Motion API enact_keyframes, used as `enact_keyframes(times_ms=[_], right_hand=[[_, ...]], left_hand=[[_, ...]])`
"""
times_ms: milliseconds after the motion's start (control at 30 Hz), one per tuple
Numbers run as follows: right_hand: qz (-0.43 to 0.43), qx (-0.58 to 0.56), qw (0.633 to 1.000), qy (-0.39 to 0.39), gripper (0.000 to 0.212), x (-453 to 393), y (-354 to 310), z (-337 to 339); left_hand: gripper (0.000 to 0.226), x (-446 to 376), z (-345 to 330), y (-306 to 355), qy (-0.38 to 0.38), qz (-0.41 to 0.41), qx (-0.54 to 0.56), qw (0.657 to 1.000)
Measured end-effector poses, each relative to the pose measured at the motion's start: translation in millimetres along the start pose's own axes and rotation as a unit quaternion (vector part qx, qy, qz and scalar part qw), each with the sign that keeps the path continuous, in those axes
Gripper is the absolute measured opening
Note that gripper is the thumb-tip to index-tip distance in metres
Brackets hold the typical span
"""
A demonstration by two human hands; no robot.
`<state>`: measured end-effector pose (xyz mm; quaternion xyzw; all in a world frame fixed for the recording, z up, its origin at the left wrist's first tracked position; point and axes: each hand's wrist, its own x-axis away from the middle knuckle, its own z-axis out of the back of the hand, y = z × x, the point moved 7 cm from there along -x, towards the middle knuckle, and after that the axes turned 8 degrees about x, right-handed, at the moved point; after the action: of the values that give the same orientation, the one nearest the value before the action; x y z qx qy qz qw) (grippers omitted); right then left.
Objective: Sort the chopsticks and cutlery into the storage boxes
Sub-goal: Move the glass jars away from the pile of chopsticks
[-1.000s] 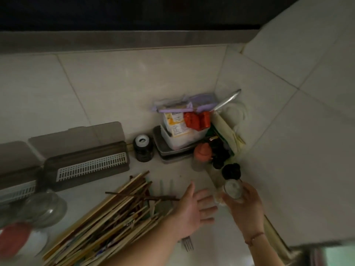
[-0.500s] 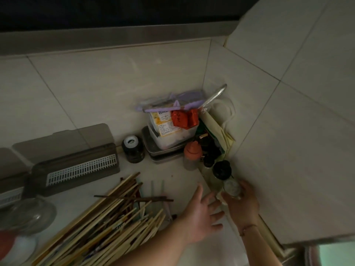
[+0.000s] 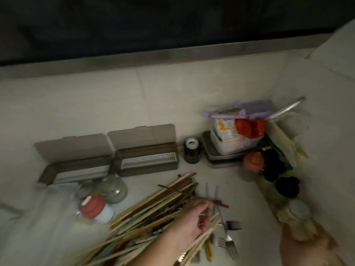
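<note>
- While the picture is dim and a little blurred, two storage boxes stand open against the tiled wall behind the chopstick pile [image 3: 153,208]: the left storage box [image 3: 76,170] and, touching it, the right storage box [image 3: 147,160], each showing a white slotted insert.
- Left of the pile stand a glass jar [image 3: 113,187] and a red-capped bottle [image 3: 95,208].
- The left hand [image 3: 194,219] lies on the pile's right part, its fingers curled around a few chopsticks.
- Just right of the pile, forks [image 3: 228,242] lie on the counter [image 3: 249,208].
- Far right of the pile, the right hand [image 3: 305,240] grips a pale jar [image 3: 297,217].
</note>
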<state>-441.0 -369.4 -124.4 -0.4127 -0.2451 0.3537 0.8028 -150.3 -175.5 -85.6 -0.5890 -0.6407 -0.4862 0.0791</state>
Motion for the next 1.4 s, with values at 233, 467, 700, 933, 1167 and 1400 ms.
enact_keyframes(times_ms=[233,467,700,933,1167,1400], right_hand=[[0.489,-0.011,0.808,-0.330,0.021,270,-135,-31],[0.617,0.071,0.506,-0.598,0.065,506,-125,-90],[0.630,0.181,0.506,-0.560,0.074,566,-106,-113],[0.588,0.151,0.550,-0.574,0.059,565,-108,-117],[0.552,0.067,0.587,-0.589,0.065,539,-115,-108],[0.454,-0.085,0.643,-0.611,0.072,463,-146,-72]], left_hand=[[0.019,73,144,97,0.115,-0.160,0.119,0.973],[0.020,122,241,85,0.212,-0.163,0.231,0.936],[0.023,129,282,85,0.220,-0.172,0.321,0.905],[0.026,127,282,87,0.208,-0.170,0.310,0.912],[0.029,118,291,83,0.252,-0.161,0.274,0.914],[0.032,108,238,97,0.156,-0.212,0.080,0.961]])
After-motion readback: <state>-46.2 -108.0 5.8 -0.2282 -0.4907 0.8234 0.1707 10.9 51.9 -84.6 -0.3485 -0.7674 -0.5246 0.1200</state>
